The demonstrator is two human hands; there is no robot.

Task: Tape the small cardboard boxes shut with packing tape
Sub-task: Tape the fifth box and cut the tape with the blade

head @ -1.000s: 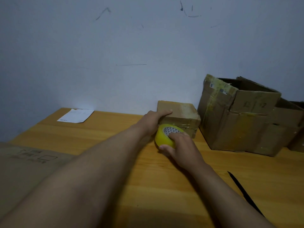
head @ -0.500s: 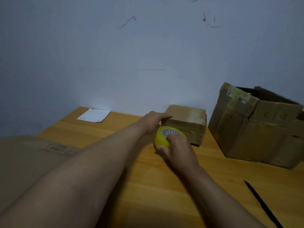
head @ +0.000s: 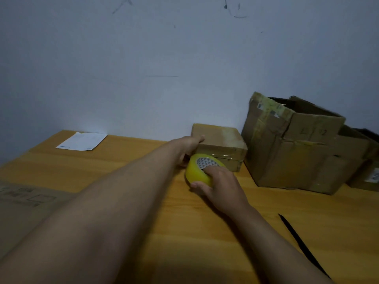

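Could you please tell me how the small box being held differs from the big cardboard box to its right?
The small box is low, flat and closed; the big box is taller with open top flaps. The left hand grips the small box while the right hand holds the tape roll against it; the big box stands untouched. Both are brown cardboard.

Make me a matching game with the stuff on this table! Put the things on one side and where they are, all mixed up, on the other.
Things:
1. tape roll
2. white paper
3. small box
4. big open box

Places or states:
A. lies flat at the far left of the table
B. stands at the right, top flaps open
C. held by the right hand
D. closed, with the left hand on its left corner

Pairs: 1-C, 2-A, 3-D, 4-B
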